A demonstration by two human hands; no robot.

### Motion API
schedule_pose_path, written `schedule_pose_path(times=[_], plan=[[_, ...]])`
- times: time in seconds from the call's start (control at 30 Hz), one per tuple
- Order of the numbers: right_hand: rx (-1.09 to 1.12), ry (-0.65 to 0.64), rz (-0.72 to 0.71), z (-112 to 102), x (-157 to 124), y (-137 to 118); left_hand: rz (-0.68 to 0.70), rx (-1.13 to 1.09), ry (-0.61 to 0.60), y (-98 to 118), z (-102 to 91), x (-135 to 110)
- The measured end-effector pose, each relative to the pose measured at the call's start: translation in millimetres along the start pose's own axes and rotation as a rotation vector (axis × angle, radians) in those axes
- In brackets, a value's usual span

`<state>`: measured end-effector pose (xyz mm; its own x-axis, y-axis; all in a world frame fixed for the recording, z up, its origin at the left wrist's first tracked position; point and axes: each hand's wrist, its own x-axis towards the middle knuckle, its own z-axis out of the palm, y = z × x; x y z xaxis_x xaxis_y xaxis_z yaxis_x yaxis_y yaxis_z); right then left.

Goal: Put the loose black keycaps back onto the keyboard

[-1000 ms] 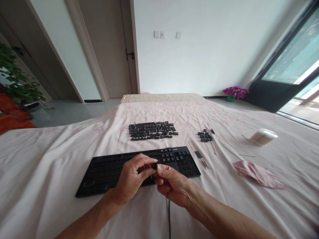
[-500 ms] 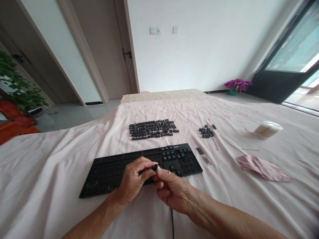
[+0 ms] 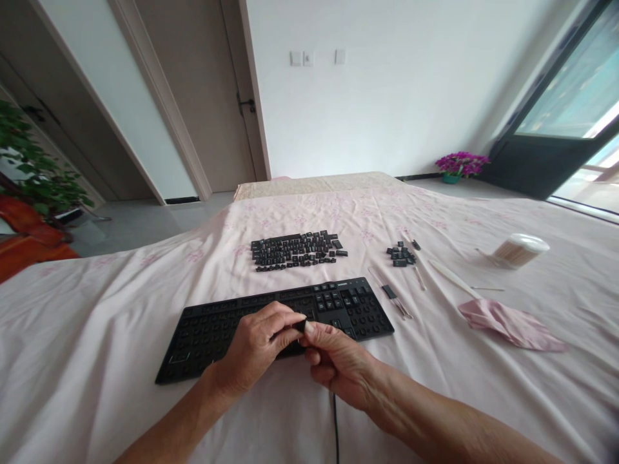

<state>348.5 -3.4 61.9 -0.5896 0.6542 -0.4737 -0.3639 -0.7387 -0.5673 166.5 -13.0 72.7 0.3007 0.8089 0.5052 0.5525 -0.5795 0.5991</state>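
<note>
A small black keycap (image 3: pixel 301 326) is pinched between the fingertips of my left hand (image 3: pixel 264 338). My right hand (image 3: pixel 341 361) meets it from the other side, thumb and forefinger closed at the same keycap; its other fingers are curled in. Beneath both hands lies a black keyboard (image 3: pixel 207 328) with most of its keycaps off; some remain at its right part. Behind the keyboard sits a large group of loose black keycaps (image 3: pixel 294 248) in rough rows. A smaller pile of keycaps (image 3: pixel 400 255) lies to its right.
A wire keycap puller (image 3: pixel 394 298) lies beside the keyboard's right end. Farther right are a cotton swab (image 3: pixel 420 278), a tub of swabs (image 3: pixel 521 250), a brush with a white handle (image 3: pixel 454 277) and a pink cloth (image 3: pixel 510 325). A cable (image 3: pixel 335 425) runs toward me over the pink bedsheet (image 3: pixel 120 309).
Both hands stay almost in place over the keyboard. My left hand has tilted slightly and the keycap has turned a little between the fingertips.
</note>
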Motion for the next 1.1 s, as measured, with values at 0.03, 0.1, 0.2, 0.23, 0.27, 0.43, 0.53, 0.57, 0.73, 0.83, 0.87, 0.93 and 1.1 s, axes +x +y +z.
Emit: schedule_pose_path(times=[0.03, 0.1, 0.2, 0.23, 0.27, 0.43, 0.53, 0.57, 0.73, 0.83, 0.87, 0.93, 1.1], plan=[[0.018, 0.018, 0.0, 0, 0, 0, -0.025, -0.009, 0.002, 1, -0.3, 0], [0.085, 0.051, 0.006, 2, 0, 2, -0.109, -0.067, 0.023, 3, 0.8, 0], [0.155, 0.035, 0.025, 5, 0, 5, -0.226, -0.218, 0.045, 7, 4.9, -1], [0.176, 0.026, 0.032, 6, 0, 6, -0.25, -0.261, 0.048, 8, 6.4, -2], [0.195, 0.017, 0.038, 7, -1, 8, -0.269, -0.293, 0.051, 8, 7.7, -2], [0.233, -0.021, 0.06, 7, 0, 12, -0.288, -0.277, 0.048, 11, 10.6, -3], [0.203, -0.026, 0.079, 5, 2, 15, -0.234, -0.217, 0.023, 12, 10.7, -2], [0.192, -0.024, 0.082, 5, 3, 16, -0.221, -0.207, 0.012, 12, 10.7, -2], [0.174, -0.018, 0.086, 4, 4, 19, -0.233, -0.232, 0.005, 13, 10.6, -1], [0.178, -0.034, 0.084, 6, 2, 17, -0.243, -0.275, 0.028, 12, 9.4, -1], [0.179, -0.039, 0.086, 7, 1, 17, -0.239, -0.28, 0.037, 12, 8.9, -1], [0.184, -0.048, 0.087, 8, 0, 15, -0.225, -0.281, 0.047, 11, 8.0, -1], [0.187, -0.033, 0.068, 8, 0, 12, -0.226, -0.293, 0.049, 10, 7.2, -1]])
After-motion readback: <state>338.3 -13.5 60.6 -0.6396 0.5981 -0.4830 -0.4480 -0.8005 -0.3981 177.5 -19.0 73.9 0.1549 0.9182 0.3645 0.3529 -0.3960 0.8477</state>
